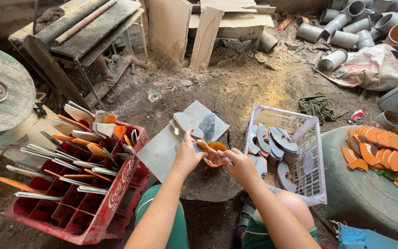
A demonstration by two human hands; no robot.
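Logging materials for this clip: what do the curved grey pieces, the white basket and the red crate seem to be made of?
Curved grey pieces: probably cut plastic pipe, matte grey like the pipe offcuts behind.
White basket: moulded plastic, thin lattice walls, dusty.
Red crate: hard plastic bottle crate, scuffed and dirty.

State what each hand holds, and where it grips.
Left hand grips a grey curved piece by its lower end; right hand holds a thin brush by its handle.

A crate (88, 203) stands at the left with blades (77, 152) stuck in its compartments. Right of it lies a slab (162, 150), and just beside that a bowl (214, 159). Farther right stands a basket (316, 138) holding curved pieces (277, 143). At far right, shards (383, 150) lie on a drum (365, 198). Pipes (346, 27) lie behind.
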